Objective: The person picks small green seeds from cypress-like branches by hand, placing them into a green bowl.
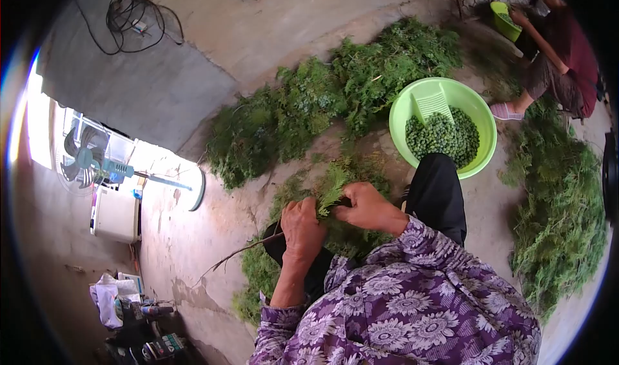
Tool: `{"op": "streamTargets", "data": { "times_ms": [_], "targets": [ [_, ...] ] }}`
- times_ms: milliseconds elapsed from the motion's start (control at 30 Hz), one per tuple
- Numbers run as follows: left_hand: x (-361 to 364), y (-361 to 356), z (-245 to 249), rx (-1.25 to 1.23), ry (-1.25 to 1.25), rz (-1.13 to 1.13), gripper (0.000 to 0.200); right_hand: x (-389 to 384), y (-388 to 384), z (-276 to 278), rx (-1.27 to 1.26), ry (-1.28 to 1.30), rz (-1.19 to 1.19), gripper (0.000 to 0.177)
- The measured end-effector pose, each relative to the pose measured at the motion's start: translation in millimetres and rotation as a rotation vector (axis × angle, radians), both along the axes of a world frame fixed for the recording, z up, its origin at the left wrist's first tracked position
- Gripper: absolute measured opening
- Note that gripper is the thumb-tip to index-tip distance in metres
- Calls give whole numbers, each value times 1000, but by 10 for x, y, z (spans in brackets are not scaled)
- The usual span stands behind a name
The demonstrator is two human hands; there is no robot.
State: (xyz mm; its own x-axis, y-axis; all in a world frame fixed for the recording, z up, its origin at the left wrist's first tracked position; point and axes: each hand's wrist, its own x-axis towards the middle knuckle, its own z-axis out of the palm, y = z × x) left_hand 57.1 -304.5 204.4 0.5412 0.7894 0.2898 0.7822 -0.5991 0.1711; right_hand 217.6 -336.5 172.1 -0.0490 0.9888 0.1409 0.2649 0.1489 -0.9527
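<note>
My left hand (301,226) is closed around a leafy green branch (333,186), whose bare brown stem sticks out to the lower left. Close beside it, my right hand (367,208) has its fingers curled at the leafy end; whatever they pinch is hidden. Loose green sprigs (351,242) lie below both hands, around my knees. Just past my right knee stands a light green plastic basin (487,123) with a ridged washboard panel, partly filled with small round green berries (445,136).
Heaped cut branches (309,100) stretch across the floor ahead, and another pile (558,210) lies at right. A seated person (561,68) at upper right handles a green container (505,21). At left stand a fan (97,158) and a white box (115,213); a coiled black cable (129,17) lies beyond.
</note>
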Motion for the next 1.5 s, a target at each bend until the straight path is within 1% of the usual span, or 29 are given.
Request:
{"op": "streamTargets", "data": {
  "times_ms": [33, 100, 133, 200, 333, 400, 533, 600, 633, 700, 733, 800, 833, 867, 900, 933, 967, 1033, 1067, 1100, 1167, 1200, 1233, 1300, 1333, 1367, 1433, 1467, 1500],
  "targets": [
    [0, 11, -5, 17, 4, -13, 23, 23, -12, 29, 2, 0, 11, 33],
    [3, 22, -2, 25, 0, -4, 22, 96, -72, 233, -162, -11, 122, 33],
    [19, 22, -17, 31, -3, -7, 22, 96, -60, 141, -160, -11, 130, 33],
    [31, 31, -24, 44, -16, -7, 22, 54, -28, -25, -65, 271, 221, 33],
    [57, 25, 15, 21, -76, -5, 22, 137, -42, -10, -94, 185, 241, 31],
    [80, -6, 89, 4, -78, 11, 23, 173, -60, 74, -201, 185, 277, 32],
    [-6, 5, 60, -72, -47, 115, 26, 137, -79, 52, -149, 253, 267, 38],
    [-48, 26, 4, -94, -21, 129, 28, 86, -27, -30, 48, 48, 206, 33],
    [-62, 27, -9, -114, 3, 144, 29, 34, -18, -102, 49, 49, 202, 33],
    [-61, -22, 2, -144, 20, 128, 28, -74, -19, -167, 257, -475, -27, 23],
    [-51, -47, 13, -174, 36, 116, 27, -81, -23, -174, 257, -475, -29, 23],
    [-14, -95, 62, -210, 34, 115, 26, -69, -65, -50, 160, -591, -37, 19],
    [0, -113, 65, -245, 33, 118, 24, -42, -24, -121, 161, -590, -38, 19],
    [-31, -117, 67, -245, 33, 118, 24, 6, 59, -238, 271, -569, -211, 21],
    [-95, -116, 73, -455, -229, 180, 23, 77, 114, -294, 379, -543, -384, 23],
    [-159, -101, 84, -662, -494, 240, 23, 181, 146, -319, 326, -582, -467, 23],
    [-223, -56, 77, -661, -495, 241, 23, 312, 196, -326, 274, -621, -549, 25],
    [-395, 30, 70, -547, -681, 131, 19, 633, 204, -135, 389, -472, -662, 20],
    [-443, 26, 155, -662, -765, 291, 13, 775, 177, 20, 446, -404, -728, 20],
    [-468, 44, 202, -659, -767, 294, 13, 916, 180, 135, 505, -336, -794, 21],
    [-473, 94, 287, -663, -1128, 358, 12, 1253, 273, 142, 445, -410, -867, 27],
    [-446, 87, 336, -663, -1235, 411, 12, 1439, 370, 45, 363, -513, -925, 28],
    [-476, 81, 340, -659, -1238, 414, 12, 1592, 443, -125, 279, -615, -981, 30],
    [-531, 158, 347, -736, -1413, 306, 12, 1867, 486, -443, 126, -728, -1061, 30],
    [-555, 195, 326, -728, -1418, 306, 12, 1911, 473, -547, 275, -778, -1153, 21],
    [-575, 214, 299, -729, -1428, 301, 12, 1877, 447, -530, 278, -776, -1146, 21],
    [-593, 210, 288, -727, -1436, 301, 12, 1800, 362, -493, 6, -479, -946, 11],
    [-563, 205, 310, -742, -1433, 324, 12, 1722, 379, -625, 80, -341, -930, 10],
    [-533, 208, 327, -759, -1429, 344, 11, 1642, 359, -671, 80, -339, -932, 10]
  ]
}}
